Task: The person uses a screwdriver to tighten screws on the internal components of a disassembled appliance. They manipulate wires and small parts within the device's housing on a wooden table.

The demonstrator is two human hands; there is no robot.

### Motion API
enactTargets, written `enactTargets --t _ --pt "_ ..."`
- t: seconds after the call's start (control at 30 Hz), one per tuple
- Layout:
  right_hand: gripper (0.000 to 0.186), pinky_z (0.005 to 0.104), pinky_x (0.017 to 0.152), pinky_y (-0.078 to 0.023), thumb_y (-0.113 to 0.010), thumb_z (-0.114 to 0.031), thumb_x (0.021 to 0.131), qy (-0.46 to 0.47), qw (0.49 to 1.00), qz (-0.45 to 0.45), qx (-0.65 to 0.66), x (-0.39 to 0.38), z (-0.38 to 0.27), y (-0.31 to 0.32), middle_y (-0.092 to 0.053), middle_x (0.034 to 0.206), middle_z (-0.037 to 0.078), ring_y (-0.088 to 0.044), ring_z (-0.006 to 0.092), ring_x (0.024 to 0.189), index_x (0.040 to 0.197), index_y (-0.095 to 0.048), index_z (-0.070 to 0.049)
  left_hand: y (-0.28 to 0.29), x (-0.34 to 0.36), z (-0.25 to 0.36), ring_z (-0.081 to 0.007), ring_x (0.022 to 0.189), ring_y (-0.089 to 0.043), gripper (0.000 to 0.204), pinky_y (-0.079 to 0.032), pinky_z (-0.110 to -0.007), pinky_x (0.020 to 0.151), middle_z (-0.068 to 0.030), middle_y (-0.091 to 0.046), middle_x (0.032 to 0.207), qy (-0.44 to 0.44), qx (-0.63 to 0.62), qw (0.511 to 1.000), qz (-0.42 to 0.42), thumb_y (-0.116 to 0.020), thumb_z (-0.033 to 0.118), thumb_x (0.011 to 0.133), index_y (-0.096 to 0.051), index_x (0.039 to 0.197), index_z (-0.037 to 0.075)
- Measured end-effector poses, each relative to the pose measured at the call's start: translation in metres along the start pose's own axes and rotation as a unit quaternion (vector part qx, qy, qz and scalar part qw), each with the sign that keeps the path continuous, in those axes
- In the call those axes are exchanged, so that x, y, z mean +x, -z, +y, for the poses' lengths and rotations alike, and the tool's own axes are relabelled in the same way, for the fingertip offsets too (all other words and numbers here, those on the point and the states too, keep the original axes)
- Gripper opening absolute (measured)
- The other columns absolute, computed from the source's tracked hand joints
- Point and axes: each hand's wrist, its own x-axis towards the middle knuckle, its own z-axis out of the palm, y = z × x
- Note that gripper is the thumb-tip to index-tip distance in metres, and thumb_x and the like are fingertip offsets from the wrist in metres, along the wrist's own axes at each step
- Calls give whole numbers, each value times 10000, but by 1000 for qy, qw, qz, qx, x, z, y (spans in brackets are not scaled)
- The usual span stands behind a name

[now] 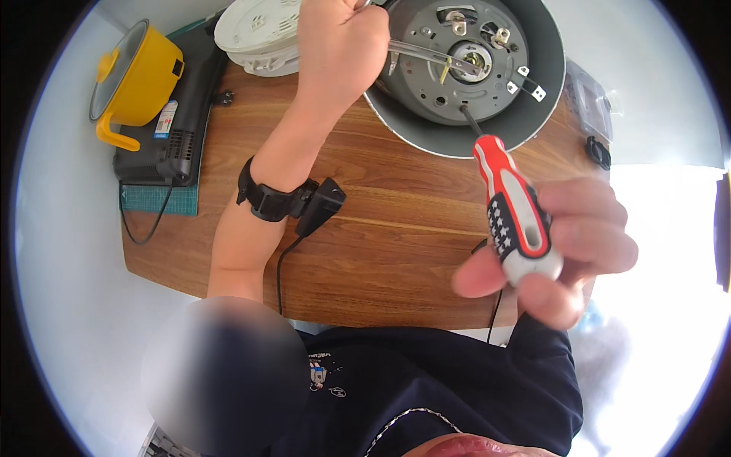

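Observation:
My right hand (582,240) is closed round the handle of a red, white and black screwdriver (509,202). The fingers sit at its rounded white end. Its shaft points up and left, and the tip meets the grey metal plate (426,87) inside a round, pot-like metal housing (544,84). My left hand (346,46) is curled shut at the housing's left side. Something metallic shows at its fingers, but what it grips is mostly hidden. From beside that hand a flat metal strip (426,52) runs to the plate's round centre. Metal brackets (527,84) stand on the plate.
A white plastic round part (255,34) lies left of the housing. On the far left, a yellow pot with a glass lid (148,80) rests on a black appliance (202,84) over a green mat (164,199). A clear plastic box (590,103) stands right.

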Motion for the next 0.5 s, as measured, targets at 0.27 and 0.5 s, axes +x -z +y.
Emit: enactTargets --t 0.27,0.5 --pt "606 363 704 -582 -774 -499 898 9 1000 20 -8 5 20 1 -581 1213 218 -689 332 880 1373 -506 -234 2 -3 2 -144 1073 -686 623 -530 -243 929 -142 -723 1272 27 24 999 26 -376 -166 809 -632 1375 -121" --pt "588 377 801 -635 -755 -401 952 -38 995 -23 86 4 37 13 -586 1275 299 -709 385 1017 1433 -480 -202 7 4 -9 -175 1124 -688 647 -527 -275 987 -143 -716 1278 56 -21 997 42 -379 -172 793 -631 1386 -111"
